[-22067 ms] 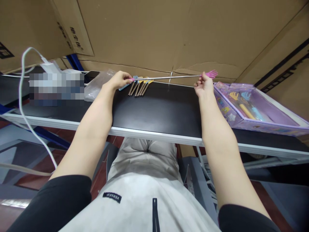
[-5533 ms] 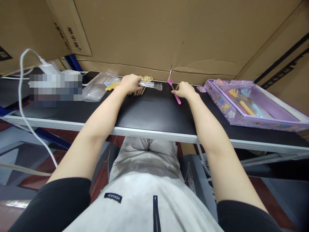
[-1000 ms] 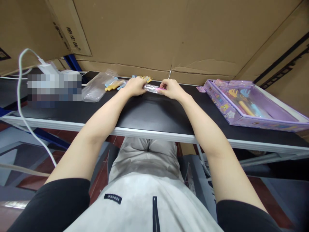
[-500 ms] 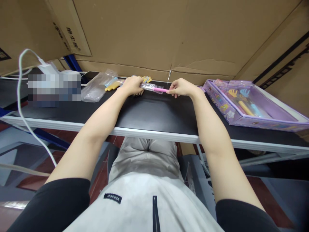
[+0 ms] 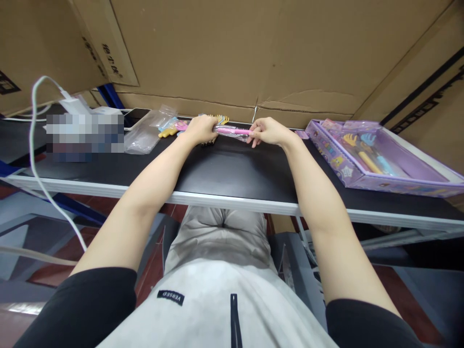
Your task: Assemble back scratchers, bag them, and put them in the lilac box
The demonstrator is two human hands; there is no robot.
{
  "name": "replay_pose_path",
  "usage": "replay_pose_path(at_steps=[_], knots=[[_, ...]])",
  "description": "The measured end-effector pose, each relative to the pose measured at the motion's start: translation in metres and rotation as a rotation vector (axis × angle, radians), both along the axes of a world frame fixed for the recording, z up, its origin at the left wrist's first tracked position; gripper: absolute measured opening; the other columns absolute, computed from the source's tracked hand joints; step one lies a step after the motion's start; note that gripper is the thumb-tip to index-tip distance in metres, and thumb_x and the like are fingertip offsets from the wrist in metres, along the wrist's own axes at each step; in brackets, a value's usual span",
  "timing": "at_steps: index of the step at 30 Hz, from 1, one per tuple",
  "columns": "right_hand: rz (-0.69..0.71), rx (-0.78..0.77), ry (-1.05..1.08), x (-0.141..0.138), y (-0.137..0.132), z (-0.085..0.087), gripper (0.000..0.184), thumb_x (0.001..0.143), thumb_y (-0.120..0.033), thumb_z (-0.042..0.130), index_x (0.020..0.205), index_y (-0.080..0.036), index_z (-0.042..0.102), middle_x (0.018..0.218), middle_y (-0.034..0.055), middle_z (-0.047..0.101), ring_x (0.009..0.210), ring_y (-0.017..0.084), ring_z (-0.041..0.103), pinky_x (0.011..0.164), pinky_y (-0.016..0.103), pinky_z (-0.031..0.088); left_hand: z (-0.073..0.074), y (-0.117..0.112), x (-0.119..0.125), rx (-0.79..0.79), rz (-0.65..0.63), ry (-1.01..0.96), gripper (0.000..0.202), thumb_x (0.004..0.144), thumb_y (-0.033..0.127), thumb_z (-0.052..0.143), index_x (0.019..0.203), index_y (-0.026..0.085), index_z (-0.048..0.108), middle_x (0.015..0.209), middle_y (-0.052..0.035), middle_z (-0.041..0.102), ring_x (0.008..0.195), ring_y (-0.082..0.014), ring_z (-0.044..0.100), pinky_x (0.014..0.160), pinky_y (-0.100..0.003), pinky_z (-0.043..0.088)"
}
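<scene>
A pink stick, which looks like a back scratcher (image 5: 237, 131), lies crosswise between my hands, mostly inside a clear plastic sleeve (image 5: 226, 128). My left hand (image 5: 201, 129) is wrapped round its left part, and a pink head shows past that hand. At the right end my right hand (image 5: 261, 131) pinches the pink handle and the sleeve's edge. Yellow and light blue prongs (image 5: 221, 119) stick out behind my left hand. Just left of it lie a yellow piece (image 5: 168, 132) and a light blue piece, partly hidden.
Clear plastic bags (image 5: 143, 137) lie left on the black table (image 5: 232, 169), with a phone (image 5: 136, 116) behind. A white cable (image 5: 33, 130) loops at far left beside a blurred patch. A purple box (image 5: 348, 169) with claw-headed sticks stands right. Cardboard (image 5: 232, 58) walls the back.
My right hand has shifted slightly left. More of the pink stick now shows inside the sleeve, and its pink head has appeared left of my left hand.
</scene>
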State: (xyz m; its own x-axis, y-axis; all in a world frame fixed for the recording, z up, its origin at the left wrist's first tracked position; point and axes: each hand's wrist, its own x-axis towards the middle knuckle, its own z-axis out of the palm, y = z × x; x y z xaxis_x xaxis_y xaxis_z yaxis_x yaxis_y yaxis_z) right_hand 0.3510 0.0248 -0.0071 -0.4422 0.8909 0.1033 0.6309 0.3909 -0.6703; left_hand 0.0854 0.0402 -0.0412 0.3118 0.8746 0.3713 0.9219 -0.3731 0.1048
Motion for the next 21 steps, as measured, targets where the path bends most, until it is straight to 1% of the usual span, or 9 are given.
replay_pose_path(at_steps=[2, 6, 8, 11, 13, 16, 21], knots=[[-0.011, 0.009, -0.004, -0.001, -0.001, 0.001, 0.052, 0.086, -0.064, 0.094, 0.094, -0.021, 0.068, 0.071, 0.0078, 0.077, 0.062, 0.021, 0.072, 0.064, 0.034, 0.059, 0.000, -0.001, 0.001, 0.000, 0.000, 0.000, 0.024, 0.090, 0.029, 0.062, 0.107, 0.024, 0.078, 0.103, -0.0131, 0.081, 0.110, -0.0345, 0.073, 0.096, -0.041, 0.054], [-0.044, 0.056, -0.029, -0.003, 0.000, -0.001, 0.048, 0.086, -0.056, 0.096, 0.089, -0.018, 0.067, 0.065, 0.0050, 0.072, 0.056, 0.015, 0.064, 0.062, 0.029, 0.054, 0.001, -0.004, 0.005, 0.001, 0.005, 0.016, 0.026, 0.089, 0.028, 0.063, 0.109, 0.023, 0.078, 0.106, -0.0139, 0.081, 0.113, -0.0360, 0.073, 0.097, -0.042, 0.055], [-0.039, 0.089, -0.049, -0.004, 0.003, -0.003, 0.046, 0.088, -0.055, 0.095, 0.090, -0.016, 0.071, 0.064, 0.0039, 0.070, 0.055, 0.013, 0.061, 0.062, 0.028, 0.052, 0.001, -0.005, 0.007, 0.005, 0.014, 0.029, 0.028, 0.088, 0.026, 0.064, 0.110, 0.022, 0.079, 0.107, -0.0144, 0.081, 0.113, -0.0372, 0.074, 0.097, -0.043, 0.055], [-0.027, 0.163, -0.102, -0.003, 0.006, -0.006, 0.046, 0.089, -0.057, 0.091, 0.091, -0.013, 0.078, 0.066, 0.0032, 0.070, 0.058, 0.013, 0.061, 0.066, 0.029, 0.051, 0.001, -0.006, 0.008, 0.012, 0.014, 0.050, 0.029, 0.087, 0.025, 0.064, 0.111, 0.023, 0.079, 0.107, -0.0142, 0.082, 0.113, -0.0380, 0.075, 0.097, -0.043, 0.055], [-0.027, 0.233, -0.142, -0.002, 0.008, -0.007, 0.045, 0.088, -0.057, 0.089, 0.094, -0.013, 0.083, 0.071, 0.0039, 0.072, 0.064, 0.015, 0.063, 0.072, 0.032, 0.052, 0.001, -0.006, 0.008, 0.015, 0.013, 0.064, 0.029, 0.087, 0.025, 0.064, 0.111, 0.024, 0.079, 0.108, -0.0146, 0.082, 0.114, -0.0387, 0.075, 0.096, -0.043, 0.055], [-0.028, 0.327, -0.190, -0.002, 0.010, -0.008, 0.039, 0.088, -0.053, 0.089, 0.098, -0.016, 0.089, 0.082, 0.0072, 0.079, 0.077, 0.020, 0.069, 0.083, 0.036, 0.053, 0.002, -0.007, 0.008, 0.015, 0.026, 0.070, 0.030, 0.086, 0.026, 0.064, 0.111, 0.023, 0.080, 0.110, -0.0157, 0.082, 0.117, -0.0398, 0.075, 0.096, -0.043, 0.055], [0.012, 0.392, -0.221, -0.003, 0.011, -0.008, 0.027, 0.089, -0.046, 0.088, 0.101, -0.023, 0.093, 0.097, 0.0099, 0.085, 0.098, 0.031, 0.075, 0.093, 0.042, 0.054, 0.001, -0.007, 0.008, 0.027, 0.024, 0.054, 0.032, 0.084, 0.025, 0.065, 0.113, 0.024, 0.080, 0.109, -0.0148, 0.083, 0.117, -0.0400, 0.075, 0.096, -0.044, 0.056]])
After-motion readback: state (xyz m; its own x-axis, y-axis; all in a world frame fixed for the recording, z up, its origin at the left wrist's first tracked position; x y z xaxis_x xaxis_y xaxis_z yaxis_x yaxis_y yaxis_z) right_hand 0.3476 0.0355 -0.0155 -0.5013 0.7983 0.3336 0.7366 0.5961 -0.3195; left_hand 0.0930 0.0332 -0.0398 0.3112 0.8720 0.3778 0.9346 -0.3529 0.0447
